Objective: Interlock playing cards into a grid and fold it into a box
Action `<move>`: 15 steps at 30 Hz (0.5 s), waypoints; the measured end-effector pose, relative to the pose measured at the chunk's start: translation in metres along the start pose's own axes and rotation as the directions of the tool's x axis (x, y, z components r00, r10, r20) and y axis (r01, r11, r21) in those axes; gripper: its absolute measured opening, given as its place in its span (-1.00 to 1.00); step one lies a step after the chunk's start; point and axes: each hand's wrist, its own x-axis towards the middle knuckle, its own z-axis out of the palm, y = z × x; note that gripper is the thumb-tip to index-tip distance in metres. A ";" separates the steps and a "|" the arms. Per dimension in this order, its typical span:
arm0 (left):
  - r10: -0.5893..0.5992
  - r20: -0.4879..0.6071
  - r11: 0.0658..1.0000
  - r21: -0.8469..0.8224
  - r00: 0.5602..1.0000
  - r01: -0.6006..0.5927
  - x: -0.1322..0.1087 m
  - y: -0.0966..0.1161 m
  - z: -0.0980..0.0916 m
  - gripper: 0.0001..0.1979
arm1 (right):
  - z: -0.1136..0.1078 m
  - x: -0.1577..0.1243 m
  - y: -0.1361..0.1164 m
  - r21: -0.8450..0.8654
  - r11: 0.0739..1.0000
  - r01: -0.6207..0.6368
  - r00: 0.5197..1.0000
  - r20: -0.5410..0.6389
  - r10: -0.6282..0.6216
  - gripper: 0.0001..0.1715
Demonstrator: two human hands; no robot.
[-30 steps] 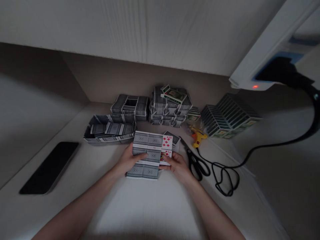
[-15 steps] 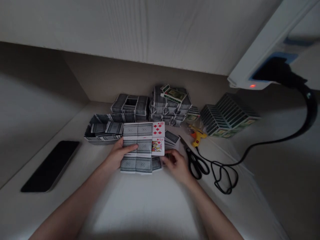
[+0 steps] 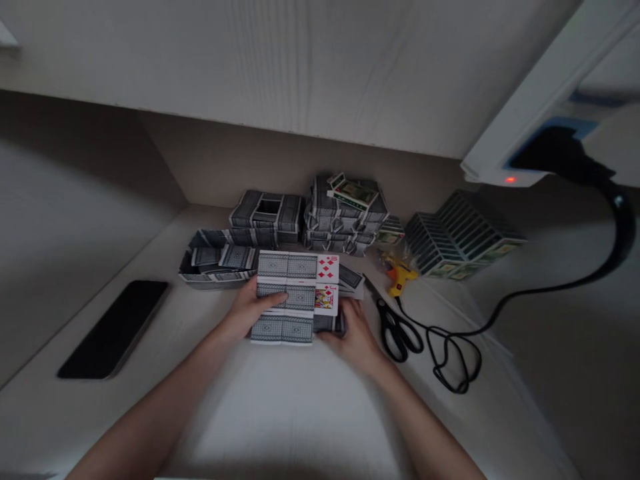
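Note:
A flat panel of joined playing cards (image 3: 290,297) lies on the white desk (image 3: 280,413), mostly grey backs up. Two red-printed faces (image 3: 327,283) show along its right side. My left hand (image 3: 250,313) grips the panel's left edge, thumb pressed on top of the middle row. My right hand (image 3: 353,333) is at the panel's lower right corner, fingers curled on a dark card piece (image 3: 330,325) there. A few loose cards (image 3: 353,277) lie just right of the panel.
Folded card boxes (image 3: 267,213) and taller stacks (image 3: 345,213) stand behind, with an open card tray (image 3: 217,263) at left. Black scissors (image 3: 397,330), a yellow glue gun (image 3: 399,275), a black cable (image 3: 450,353) and slanted decks (image 3: 457,237) are right. A dark phone (image 3: 115,327) lies left.
The card panel shifted left, then back slightly right. My right hand let go of the right edge with the red faces and dropped to the lower right corner, closing on a card piece.

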 end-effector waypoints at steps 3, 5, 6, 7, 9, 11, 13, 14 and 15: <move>0.030 -0.019 0.999 0.020 0.999 -0.029 0.000 0.001 -0.002 -0.41 | 0.000 0.003 0.005 0.267 0.952 -0.149 0.983 -0.060 0.171 -0.40; 0.032 -0.042 0.999 0.021 0.999 -0.032 0.000 0.003 -0.001 -0.41 | -0.002 0.006 0.009 0.388 0.894 -0.224 0.960 -0.070 0.271 -0.52; 0.031 -0.055 0.999 0.021 0.998 -0.030 0.000 0.004 -0.001 -0.41 | -0.003 0.008 0.011 0.423 0.872 -0.245 0.950 -0.075 0.304 -0.59; 0.030 -0.064 0.999 0.025 0.997 -0.028 0.000 0.005 -0.001 -0.41 | -0.005 0.009 0.012 0.444 0.857 -0.260 0.942 -0.079 0.327 -0.65; 0.036 -0.071 0.998 0.051 0.997 -0.032 0.000 0.005 0.000 -0.41 | -0.009 0.010 0.014 0.461 0.842 -0.280 0.931 -0.082 0.355 -0.70; 0.056 -0.080 0.994 0.102 0.995 -0.048 0.000 0.005 0.000 -0.43 | -0.014 0.012 0.014 0.446 0.853 -0.272 0.929 -0.110 0.354 -0.70; 0.076 -0.095 0.987 0.150 0.993 -0.061 0.000 0.003 -0.001 -0.45 | -0.019 0.012 0.012 0.406 0.886 -0.226 0.933 -0.171 0.316 -0.74; 0.081 -0.102 0.985 0.162 0.991 -0.064 0.000 0.003 -0.001 -0.45 | -0.022 0.012 0.011 0.389 0.900 -0.196 0.934 -0.205 0.292 -0.76; 0.082 -0.106 0.985 0.163 0.991 -0.064 0.001 0.002 -0.001 -0.45 | -0.024 0.013 0.010 0.384 0.907 -0.175 0.933 -0.230 0.278 -0.78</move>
